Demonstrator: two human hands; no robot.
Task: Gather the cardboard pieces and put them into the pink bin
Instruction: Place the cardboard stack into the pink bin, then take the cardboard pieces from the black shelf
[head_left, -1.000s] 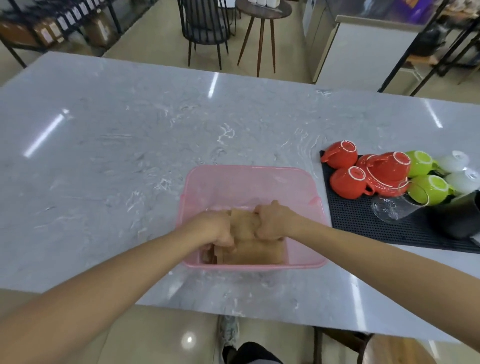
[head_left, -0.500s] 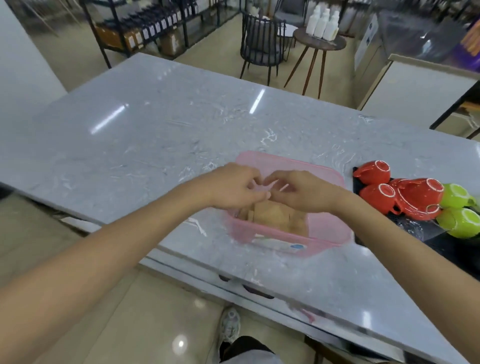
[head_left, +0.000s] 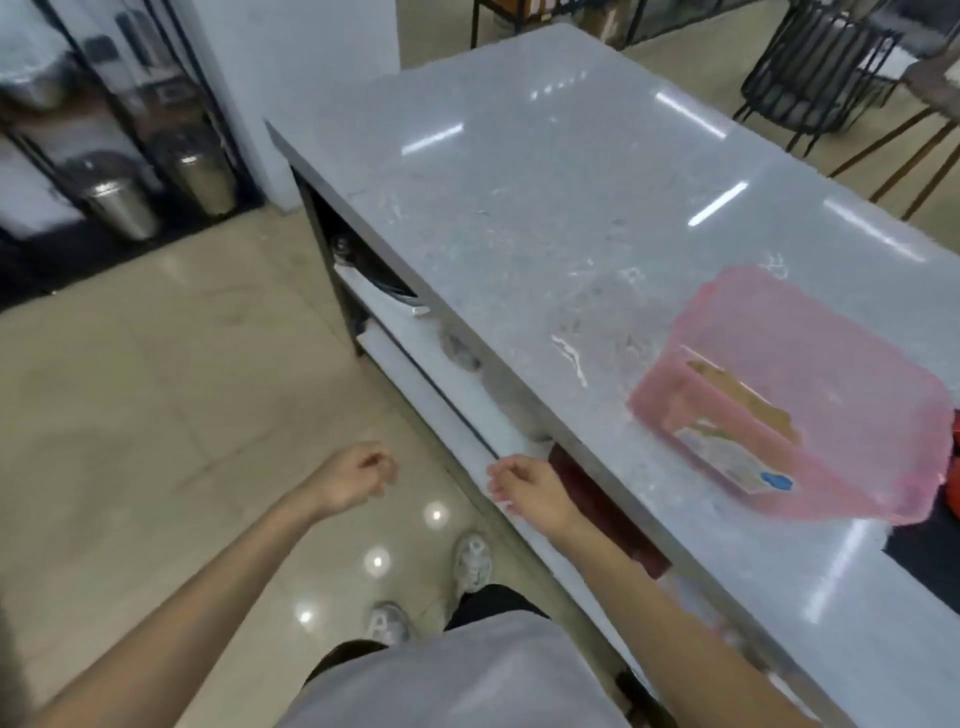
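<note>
Cardboard (head_left: 743, 397) sits inside the bin (head_left: 810, 467), leaning against its near wall, and the bin stands on the counter (head_left: 519, 208) close to the front edge, off to my right. No loose pieces show on the counter or the floor (head_left: 130, 389), so I judge the job is about done. Trouble could come from the bin's spot: it lies near the edge, and a careless swing of my right arm or a bump of my hip could shove it off and spill the pieces. A stray piece hidden on the shelf under the counter could also be missed; that part is too dark and blurred to tell.

Both arms reach forward and low, below counter height, over the floor. My left hand (head_left: 356, 475) is loosely curled, fingers bent inward, holding nothing. My right hand (head_left: 530, 491) hangs just beside the counter's front edge, fingers half curled and slightly apart, also empty.
</note>
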